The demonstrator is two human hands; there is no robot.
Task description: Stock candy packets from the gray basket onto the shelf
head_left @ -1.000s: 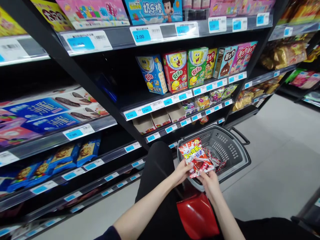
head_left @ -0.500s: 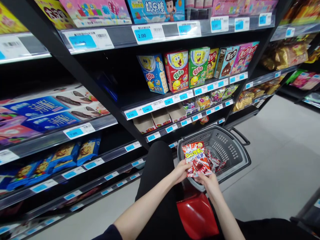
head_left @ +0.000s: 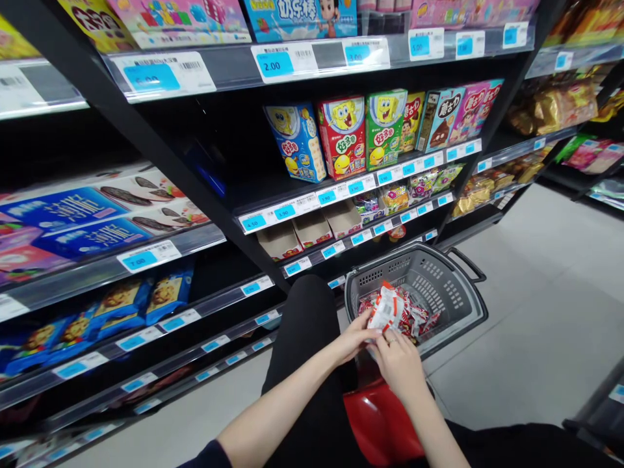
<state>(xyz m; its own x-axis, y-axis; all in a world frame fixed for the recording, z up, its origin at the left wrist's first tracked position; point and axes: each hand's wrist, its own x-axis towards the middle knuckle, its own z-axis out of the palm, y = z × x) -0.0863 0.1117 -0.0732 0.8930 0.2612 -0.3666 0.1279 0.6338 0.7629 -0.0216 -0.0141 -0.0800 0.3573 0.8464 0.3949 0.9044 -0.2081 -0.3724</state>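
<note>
Plainly, both hands are on one red-and-white sweets packet (head_left: 387, 308); the left hand (head_left: 357, 339) pinches its lower left edge between thumb and fingers; the right hand (head_left: 400, 363), fingers bent and close together, grips the lower edge just beside it. The packet's pale side, printed with orange-red patches, faces up; it tilts away from the fingertips and is held over the near left part of a grey plastic shopping basket (head_left: 436, 284); inside, just beyond the right hand, more red-and-white sweets packets (head_left: 414, 318) lie in a loose heap. The basket's black handle (head_left: 467, 265) sticks out well to the right of and beyond the right hand; below that hand, partly behind the forearm, is a glossy red object (head_left: 383, 422) — what it is, I cannot tell.

Left of the left hand rises a black-clad knee (head_left: 308, 312); farther beyond both hands, on a dark shelf, stand a blue SpongeBob snack box (head_left: 296, 144), a red SpongeBob snack box (head_left: 342, 138) and a green SpongeBob snack box (head_left: 385, 130); on the shelf beneath — nearer the hands — sit open cardboard display trays (head_left: 312, 229); well to the left of the left hand lie blue cookie packets (head_left: 168, 296).
</note>
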